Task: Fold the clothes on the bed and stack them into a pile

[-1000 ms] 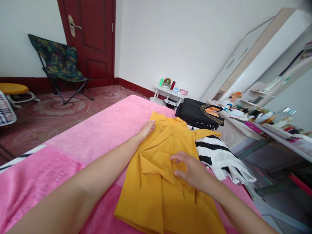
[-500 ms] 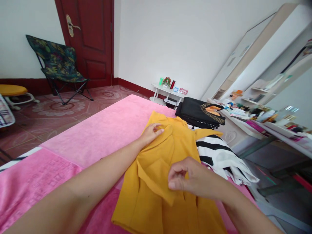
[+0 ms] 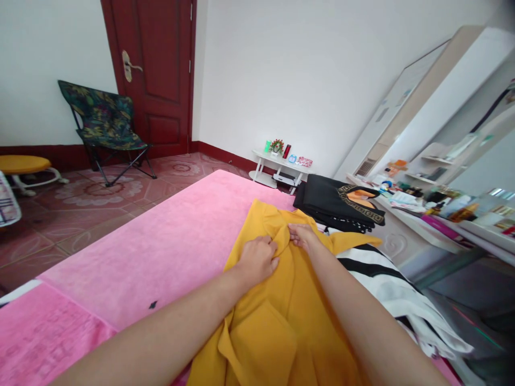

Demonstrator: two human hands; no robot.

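A mustard yellow garment (image 3: 281, 316) lies spread on the pink blanket (image 3: 161, 252) covering the bed. My left hand (image 3: 257, 256) is closed, pinching a fold of the yellow cloth near its far end. My right hand (image 3: 301, 236) sits just to the right of it, fingers curled into the same bunched fold. Both forearms reach out over the garment.
A black-and-white striped garment (image 3: 386, 284) lies right of the yellow one, and a folded black garment (image 3: 333, 201) beyond it. A cluttered white dresser (image 3: 422, 214) runs along the right. A small white side table (image 3: 281, 163), a folding chair (image 3: 107, 126) and a red door (image 3: 155, 69) stand farther off.
My right hand has moved from the middle of the garment up to its far end beside my left hand. Both hands now gather the cloth there.
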